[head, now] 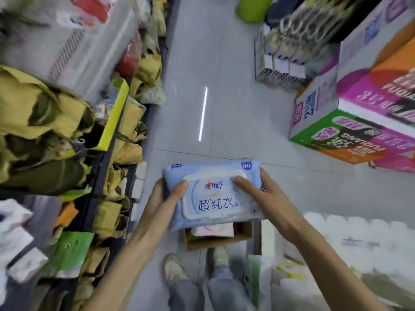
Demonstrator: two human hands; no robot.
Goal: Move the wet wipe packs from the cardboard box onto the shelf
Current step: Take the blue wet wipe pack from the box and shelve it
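Observation:
A light blue wet wipe pack (213, 194) with a white lid and Chinese lettering is held flat in the air above the floor. My left hand (166, 198) grips its left edge, thumb on the lid. My right hand (262, 194) grips its right edge, thumb across the lid's upper right. Directly below the pack stands the open cardboard box (217, 241) on the floor, with a pinkish pack (213, 230) showing inside. The shelf (98, 171) runs along the left, blurred, packed with yellow-green bags.
Colourful cartons (359, 122) are stacked at the right. Wrapped paper rolls (359, 239) lie at the lower right, and bundled packs (289, 52) stand further back. My two feet (195, 265) are just behind the box. Grey tiled floor (202, 86) runs down the aisle.

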